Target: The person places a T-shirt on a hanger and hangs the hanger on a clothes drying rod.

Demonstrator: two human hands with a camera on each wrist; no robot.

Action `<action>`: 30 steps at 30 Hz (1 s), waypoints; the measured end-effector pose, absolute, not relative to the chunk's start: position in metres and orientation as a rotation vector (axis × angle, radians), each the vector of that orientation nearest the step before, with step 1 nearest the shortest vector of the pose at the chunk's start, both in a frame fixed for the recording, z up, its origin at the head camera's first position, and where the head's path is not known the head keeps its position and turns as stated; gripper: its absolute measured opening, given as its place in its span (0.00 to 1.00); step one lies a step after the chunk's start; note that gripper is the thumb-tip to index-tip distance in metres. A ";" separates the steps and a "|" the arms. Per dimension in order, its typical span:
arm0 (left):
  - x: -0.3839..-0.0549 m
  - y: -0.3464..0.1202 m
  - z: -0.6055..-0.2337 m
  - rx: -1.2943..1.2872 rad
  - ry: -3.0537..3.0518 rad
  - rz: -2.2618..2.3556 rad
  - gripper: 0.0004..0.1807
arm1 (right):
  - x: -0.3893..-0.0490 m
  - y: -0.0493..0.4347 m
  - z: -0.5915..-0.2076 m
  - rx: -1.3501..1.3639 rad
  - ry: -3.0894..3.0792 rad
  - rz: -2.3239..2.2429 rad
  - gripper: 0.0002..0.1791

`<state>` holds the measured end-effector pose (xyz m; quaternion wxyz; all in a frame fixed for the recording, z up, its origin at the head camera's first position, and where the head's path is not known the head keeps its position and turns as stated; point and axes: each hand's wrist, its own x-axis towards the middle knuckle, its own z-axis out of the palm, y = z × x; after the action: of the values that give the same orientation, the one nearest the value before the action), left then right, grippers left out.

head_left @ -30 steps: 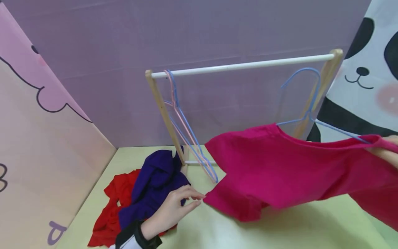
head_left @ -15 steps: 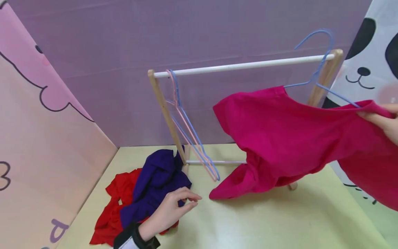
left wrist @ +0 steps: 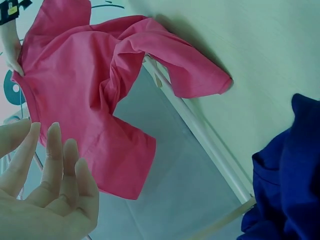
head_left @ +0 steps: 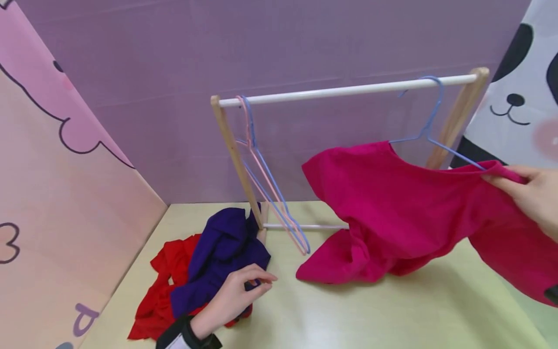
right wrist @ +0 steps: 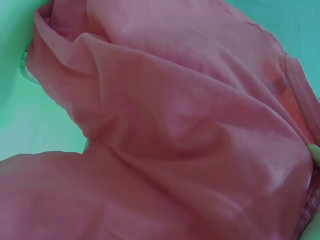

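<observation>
A magenta T-shirt (head_left: 405,208) hangs on a blue wire hanger (head_left: 426,131) at the right. The hanger's hook is at the white rail (head_left: 331,93) of a small clothes rack, curving over it near the right end. My right hand (head_left: 538,196) pinches the shirt's shoulder at the neckline, beside the hanger's arm. In the right wrist view the shirt (right wrist: 175,150) fills most of the picture, with a fingertip at its collar edge. My left hand (head_left: 233,295) holds nothing, fingers loosely bent, in front of a dark blue garment (head_left: 222,252).
Pink and blue hangers (head_left: 272,186) hang bare at the rail's left end. A red garment (head_left: 152,310) lies crumpled partly under the dark blue one on the pale table (head_left: 331,320). The rack's wooden left post (head_left: 235,160) stands behind them. A panda-print wall (head_left: 510,111) borders the right.
My right hand has raised the shirt and hanger above the rail, then lowered them so the hook meets the rail. The left hand has drifted slightly left.
</observation>
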<state>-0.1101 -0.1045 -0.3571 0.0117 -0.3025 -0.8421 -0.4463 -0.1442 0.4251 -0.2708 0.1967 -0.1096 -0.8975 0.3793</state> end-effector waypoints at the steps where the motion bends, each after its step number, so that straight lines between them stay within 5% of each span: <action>1: -0.112 -0.106 -0.361 -0.939 -2.622 -1.387 0.08 | -0.144 0.426 -0.273 -0.311 -2.516 1.043 0.15; 14: -0.130 -0.133 -0.380 -0.824 -2.649 -1.326 0.09 | -0.167 0.447 -0.295 -0.082 -2.366 0.946 0.24; 21: -0.140 -0.158 -0.378 -0.745 -2.628 -1.215 0.09 | -0.113 0.351 -0.254 -0.061 -2.397 0.706 0.23; 30: -0.138 -0.167 -0.405 -0.688 -2.967 -1.025 0.18 | -0.095 0.317 -0.278 0.202 -2.361 0.740 0.18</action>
<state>-0.1384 -0.1668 -0.4048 -0.0361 -0.2141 -0.9226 -0.3189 -0.0947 0.3168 -0.2779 0.3235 0.0772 -0.9000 0.2819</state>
